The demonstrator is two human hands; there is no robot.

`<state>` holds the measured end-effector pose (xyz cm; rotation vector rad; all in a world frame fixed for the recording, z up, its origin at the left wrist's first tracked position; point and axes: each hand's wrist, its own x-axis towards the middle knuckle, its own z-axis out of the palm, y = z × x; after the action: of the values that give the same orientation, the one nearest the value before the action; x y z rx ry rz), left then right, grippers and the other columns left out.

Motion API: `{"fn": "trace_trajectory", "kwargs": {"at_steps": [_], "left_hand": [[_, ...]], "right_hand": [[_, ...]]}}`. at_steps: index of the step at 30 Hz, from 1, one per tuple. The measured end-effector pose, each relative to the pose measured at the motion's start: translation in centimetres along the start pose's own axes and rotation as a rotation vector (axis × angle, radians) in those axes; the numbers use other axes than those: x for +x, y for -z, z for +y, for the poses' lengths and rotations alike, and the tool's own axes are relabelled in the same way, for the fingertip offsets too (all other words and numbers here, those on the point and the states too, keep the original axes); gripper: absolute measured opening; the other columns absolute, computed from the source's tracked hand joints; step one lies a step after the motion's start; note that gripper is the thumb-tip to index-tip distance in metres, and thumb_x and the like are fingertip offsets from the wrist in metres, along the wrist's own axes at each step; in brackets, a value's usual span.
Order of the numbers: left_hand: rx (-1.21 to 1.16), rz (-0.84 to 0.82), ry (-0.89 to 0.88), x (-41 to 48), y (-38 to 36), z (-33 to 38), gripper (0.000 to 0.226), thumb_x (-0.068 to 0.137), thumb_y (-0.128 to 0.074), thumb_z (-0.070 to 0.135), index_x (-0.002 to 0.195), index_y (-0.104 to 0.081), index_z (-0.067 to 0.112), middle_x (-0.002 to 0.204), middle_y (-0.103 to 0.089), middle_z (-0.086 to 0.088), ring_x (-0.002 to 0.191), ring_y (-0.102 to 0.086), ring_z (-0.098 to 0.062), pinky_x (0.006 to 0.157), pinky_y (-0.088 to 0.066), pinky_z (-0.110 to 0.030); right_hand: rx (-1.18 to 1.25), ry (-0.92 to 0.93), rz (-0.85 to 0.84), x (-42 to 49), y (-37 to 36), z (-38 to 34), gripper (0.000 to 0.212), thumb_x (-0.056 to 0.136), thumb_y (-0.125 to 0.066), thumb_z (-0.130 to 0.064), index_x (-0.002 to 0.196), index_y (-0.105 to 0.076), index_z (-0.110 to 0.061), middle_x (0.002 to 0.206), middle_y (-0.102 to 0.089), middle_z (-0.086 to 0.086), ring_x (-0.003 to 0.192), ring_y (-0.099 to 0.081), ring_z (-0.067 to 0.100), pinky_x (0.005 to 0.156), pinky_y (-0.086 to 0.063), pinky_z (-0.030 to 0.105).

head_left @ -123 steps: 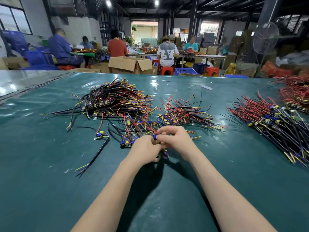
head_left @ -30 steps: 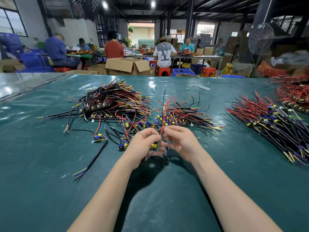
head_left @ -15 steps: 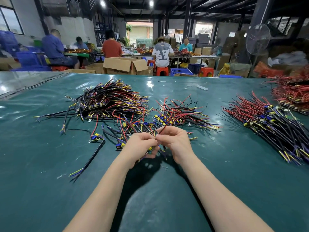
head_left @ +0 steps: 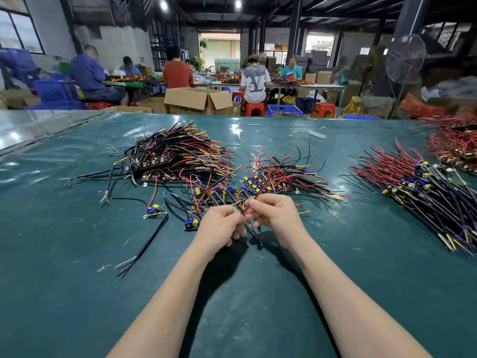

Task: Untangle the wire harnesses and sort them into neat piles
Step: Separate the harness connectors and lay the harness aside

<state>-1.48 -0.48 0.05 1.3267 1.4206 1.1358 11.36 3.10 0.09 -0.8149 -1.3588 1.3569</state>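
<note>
A tangle of wire harnesses [head_left: 214, 195] with red, black, yellow and blue leads lies mid-table. Just in front of it, my left hand [head_left: 219, 227] and my right hand [head_left: 275, 215] meet, both pinching one harness [head_left: 251, 229] whose red wire runs up between my fingertips and whose dark leads hang below. A stacked pile [head_left: 175, 156] lies behind on the left. A smaller pile [head_left: 281, 177] sits behind my right hand. One loose harness [head_left: 154, 210] lies to the left with its long black cable trailing toward me.
The green table cover [head_left: 77, 293] spreads around my arms. A long sorted pile [head_left: 423, 192] lies on the right, with another red-wired heap [head_left: 454, 143] at the far right edge. Cardboard boxes, stools and seated workers fill the room beyond the table.
My hands stayed together over the same spot, working the harness; the red wire that stood tall a second ago now lies short between my fingertips. The piles have not moved.
</note>
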Motion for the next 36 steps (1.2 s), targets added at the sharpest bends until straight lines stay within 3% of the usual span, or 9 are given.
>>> {"fn": "trace_trajectory", "kwargs": {"at_steps": [4, 11, 19, 25, 29, 31, 34, 36], "left_hand": [[0.041, -0.081, -0.059, 0.1, 0.1, 0.0, 0.023, 0.088, -0.058, 0.015, 0.066, -0.062, 0.013, 0.045, -0.056, 0.005, 0.038, -0.043, -0.004, 0.034, -0.028, -0.015], [0.086, -0.272, -0.004, 0.2, 0.7, 0.3, 0.027, 0.089, -0.050, 0.008, 0.065, -0.061, 0.013, 0.045, -0.056, 0.005, 0.040, -0.044, -0.004, 0.034, -0.025, -0.013], [0.146, -0.401, 0.035, 0.2, 0.8, 0.6, 0.028, 0.089, -0.049, 0.007, 0.063, -0.061, 0.012, 0.043, -0.055, 0.004, 0.038, -0.042, -0.003, 0.033, -0.025, -0.013], [0.186, -0.474, 0.031, 0.2, 0.9, 0.9, 0.031, 0.089, -0.052, 0.010, 0.060, -0.063, 0.016, 0.047, -0.059, 0.005, 0.041, -0.048, -0.004, 0.036, -0.030, -0.013], [0.152, -0.509, 0.022, -0.1, 1.0, 1.0, 0.034, 0.089, -0.052, 0.009, 0.060, -0.065, 0.020, 0.054, -0.064, 0.006, 0.048, -0.055, -0.004, 0.041, -0.038, -0.014], [0.101, -0.491, 0.034, -0.1, 1.2, 1.0, 0.033, 0.091, -0.051, 0.009, 0.062, -0.065, 0.018, 0.058, -0.066, 0.005, 0.052, -0.057, -0.004, 0.045, -0.044, -0.015], [-0.027, -0.363, 0.091, 0.2, 1.1, 1.0, 0.034, 0.091, -0.048, 0.006, 0.062, -0.064, 0.013, 0.061, -0.065, -0.001, 0.053, -0.060, -0.007, 0.048, -0.050, -0.020], [-0.172, -0.247, 0.141, 0.4, 0.8, 1.0, 0.028, 0.092, -0.049, 0.006, 0.068, -0.063, 0.008, 0.059, -0.063, -0.005, 0.047, -0.059, -0.010, 0.046, -0.051, -0.021]], "right_hand": [[0.030, -0.011, 0.032, 0.5, 0.2, 0.2, 0.019, 0.086, -0.053, 0.006, 0.070, -0.061, -0.001, 0.049, -0.063, 0.000, 0.043, -0.059, 0.005, 0.037, -0.039, 0.014], [0.055, 0.017, 0.288, 1.4, 0.7, 0.5, 0.024, 0.083, -0.058, 0.008, 0.066, -0.061, -0.009, 0.047, -0.058, -0.008, 0.046, -0.056, 0.001, 0.041, -0.045, 0.014], [0.294, -0.060, 0.544, 2.4, 2.2, 0.4, 0.031, 0.092, -0.047, 0.001, 0.063, -0.052, -0.007, 0.044, -0.043, -0.003, 0.031, -0.037, -0.001, 0.032, -0.027, 0.011], [0.628, -0.202, 0.577, 2.3, 3.0, -0.2, 0.033, 0.087, -0.042, -0.008, 0.055, -0.040, -0.010, 0.031, -0.029, -0.008, 0.024, -0.019, 0.004, 0.027, -0.012, 0.012], [0.740, -0.291, 0.482, 2.1, 3.3, -0.4, 0.031, 0.089, -0.041, -0.011, 0.058, -0.042, -0.010, 0.032, -0.032, -0.007, 0.023, -0.022, 0.003, 0.023, -0.014, 0.012], [0.713, -0.290, 0.487, 2.1, 3.4, -0.4, 0.029, 0.092, -0.043, -0.012, 0.064, -0.048, -0.008, 0.042, -0.039, -0.003, 0.024, -0.027, 0.002, 0.025, -0.017, 0.011], [0.444, -0.178, 0.640, 2.4, 3.6, -0.1, 0.021, 0.093, -0.051, -0.015, 0.073, -0.058, -0.010, 0.062, -0.051, 0.003, 0.028, -0.039, 0.001, 0.029, -0.027, 0.011], [0.256, -0.100, 0.637, 2.3, 3.2, 0.2, 0.025, 0.092, -0.054, -0.019, 0.071, -0.060, -0.009, 0.058, -0.054, 0.003, 0.028, -0.037, 0.000, 0.029, -0.026, 0.012]]}}
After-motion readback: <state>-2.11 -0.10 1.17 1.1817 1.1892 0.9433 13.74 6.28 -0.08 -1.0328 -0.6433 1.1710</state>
